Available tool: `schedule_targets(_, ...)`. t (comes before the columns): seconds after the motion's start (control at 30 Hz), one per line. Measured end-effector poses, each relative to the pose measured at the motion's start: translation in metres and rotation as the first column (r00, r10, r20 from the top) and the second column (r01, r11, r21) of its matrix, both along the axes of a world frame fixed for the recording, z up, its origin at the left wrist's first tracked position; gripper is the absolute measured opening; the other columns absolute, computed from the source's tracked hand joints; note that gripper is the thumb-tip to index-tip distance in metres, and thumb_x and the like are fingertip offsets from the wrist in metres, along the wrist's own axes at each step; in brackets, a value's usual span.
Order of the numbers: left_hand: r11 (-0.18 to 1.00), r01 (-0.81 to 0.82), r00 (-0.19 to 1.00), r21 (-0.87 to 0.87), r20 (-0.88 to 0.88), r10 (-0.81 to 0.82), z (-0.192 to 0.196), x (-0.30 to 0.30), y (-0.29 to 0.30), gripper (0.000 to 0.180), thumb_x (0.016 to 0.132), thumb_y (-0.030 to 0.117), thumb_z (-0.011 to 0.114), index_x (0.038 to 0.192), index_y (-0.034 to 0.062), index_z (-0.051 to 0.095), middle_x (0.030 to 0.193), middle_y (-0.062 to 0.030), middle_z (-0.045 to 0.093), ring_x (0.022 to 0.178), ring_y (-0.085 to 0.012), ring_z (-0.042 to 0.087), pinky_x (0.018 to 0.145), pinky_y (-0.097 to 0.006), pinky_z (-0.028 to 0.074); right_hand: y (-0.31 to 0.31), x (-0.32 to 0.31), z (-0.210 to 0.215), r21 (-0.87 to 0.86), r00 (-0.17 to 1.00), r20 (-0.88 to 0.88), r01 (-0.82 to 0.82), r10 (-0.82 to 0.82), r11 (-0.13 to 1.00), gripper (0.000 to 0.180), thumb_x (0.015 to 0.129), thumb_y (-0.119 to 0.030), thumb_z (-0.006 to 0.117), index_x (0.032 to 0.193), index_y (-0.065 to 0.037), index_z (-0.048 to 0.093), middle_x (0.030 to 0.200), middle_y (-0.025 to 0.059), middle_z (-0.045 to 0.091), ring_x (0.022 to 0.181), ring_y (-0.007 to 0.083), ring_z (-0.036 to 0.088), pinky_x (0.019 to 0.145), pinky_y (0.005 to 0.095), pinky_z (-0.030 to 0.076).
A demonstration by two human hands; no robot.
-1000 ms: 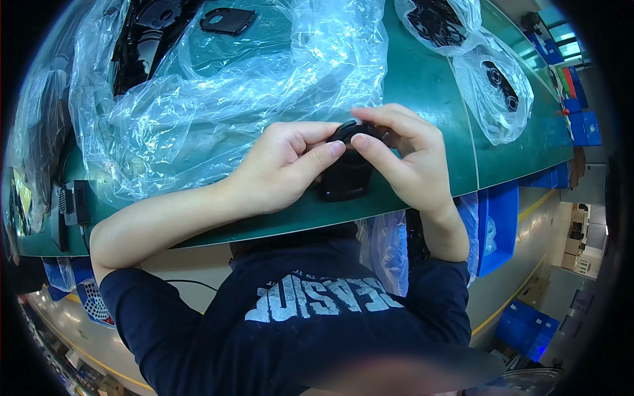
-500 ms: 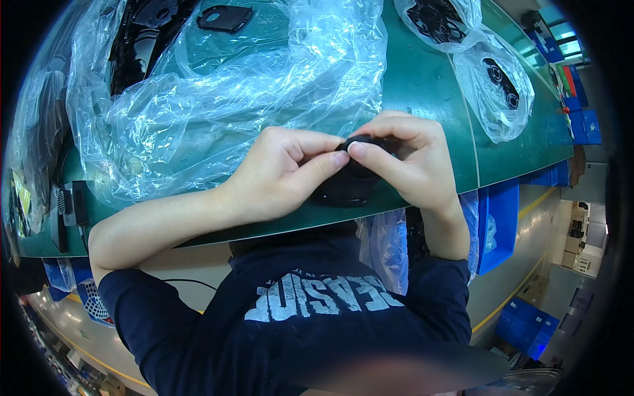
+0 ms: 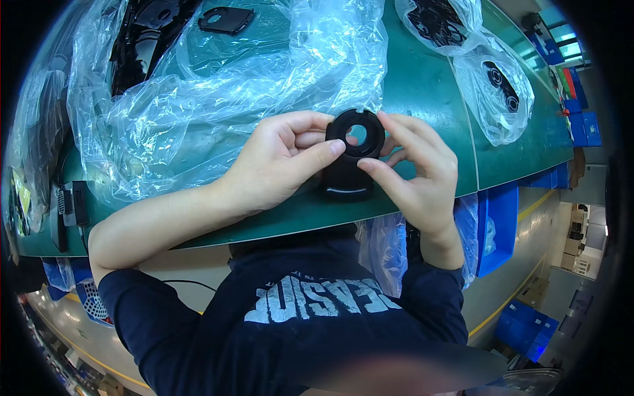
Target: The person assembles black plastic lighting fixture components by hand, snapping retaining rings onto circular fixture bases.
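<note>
Head view, taken from above the green bench (image 3: 422,86): the black ring-shaped part (image 3: 355,134) is held just above the bench's near edge, its round centre hole facing the camera; directly below it, touching or nearly so, sits a black housing (image 3: 345,181) at that same near edge.

Risk, as a judgement: the ring is held only by fingertip pinch at its rim; a slip could drop it off the near edge toward the person's lap; the loose clear plastic sheet (image 3: 198,105), lying just left of the ring, could snag or get trapped beneath it.

Pose: the left hand (image 3: 281,162) comes in from the ring's left, thumb laid across the rim and fingers curled behind, clamped on the ring; the right hand (image 3: 416,168) meets it from the right, thumb and forefinger pinched on the opposite rim, remaining fingers loosely spread; both forearms rise from the lower edge.

Beyond the ring, toward the far right of the bench, lie two clear bags of black parts (image 3: 492,79).
</note>
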State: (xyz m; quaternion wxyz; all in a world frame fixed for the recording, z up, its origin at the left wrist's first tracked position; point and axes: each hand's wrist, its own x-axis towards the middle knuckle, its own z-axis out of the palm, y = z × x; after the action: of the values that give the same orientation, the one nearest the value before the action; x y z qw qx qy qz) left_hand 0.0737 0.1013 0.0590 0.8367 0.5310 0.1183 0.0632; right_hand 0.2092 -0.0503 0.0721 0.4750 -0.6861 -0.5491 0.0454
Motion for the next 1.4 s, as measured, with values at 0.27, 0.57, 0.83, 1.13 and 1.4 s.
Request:
schedule_targets(0.27,0.996,0.072,0.996,0.057,-0.064,-0.069,0.000,-0.003,0.001,0.030,0.084,0.002,0.061,0.113,-0.0042,0.055,0.096,-0.0073,0.065,0.083,-0.0061,0.058,0.072,-0.019,0.047,0.002,-0.018,-0.011,0.102,0.996,0.075,0.037,-0.045,0.994,0.038,0.067,0.001,0.074,0.102,0.000,0.059,0.102,0.0151,0.060,0.084,0.0196,0.062,0.058,0.0260,0.053)
schedule_targets(0.57,0.989,0.022,0.999,0.148,-0.050,-0.014,0.002,-0.004,-0.002,0.029,0.082,0.001,0.062,0.110,-0.0045,0.058,0.092,-0.0059,0.064,0.081,-0.0057,0.058,0.069,-0.019,0.047,-0.001,-0.013,-0.015,0.017,0.962,-0.269,-0.039,0.042,0.999,0.040,0.072,0.009,0.069,0.105,0.001,0.048,0.104,0.0160,0.060,0.085,0.0138,0.061,0.068,0.0220,0.051)
schedule_targets(0.83,0.988,0.024,0.998,0.150,-0.054,-0.016,0.000,-0.004,0.001,0.027,0.081,-0.001,0.063,0.108,-0.0050,0.058,0.094,-0.0057,0.064,0.085,-0.0076,0.059,0.072,-0.020,0.048,0.003,-0.016,-0.017,0.078,0.942,-0.328,-0.044,0.067,0.996,0.045,0.073,0.007,0.069,0.114,0.002,0.050,0.085,0.0135,0.067,0.079,0.0136,0.065,0.067,0.0231,0.053)
schedule_targets(1.13,0.993,-0.037,0.993,0.116,0.117,0.024,-0.001,-0.001,-0.004,0.043,0.082,-0.002,0.061,0.122,-0.0039,0.046,0.111,-0.0132,0.057,0.100,-0.0161,0.057,0.088,-0.026,0.047,0.000,-0.012,-0.013,0.112,0.803,-0.596,0.074,0.008,0.991,0.032,0.077,0.004,0.067,0.107,0.005,0.054,0.085,0.0108,0.066,0.077,0.0116,0.063,0.067,0.0203,0.050)
schedule_targets(1.4,0.984,0.034,0.993,0.177,0.104,-0.053,0.007,-0.003,-0.003,0.039,0.086,0.005,0.058,0.123,-0.0019,0.049,0.108,-0.0105,0.059,0.100,-0.0147,0.057,0.086,-0.028,0.047,-0.004,-0.012,-0.012,0.171,0.882,-0.468,0.017,0.066,0.985,0.012,0.076,0.005,0.068,0.087,0.006,0.062,0.082,0.0101,0.065,0.074,0.0114,0.063,0.066,0.0215,0.051)
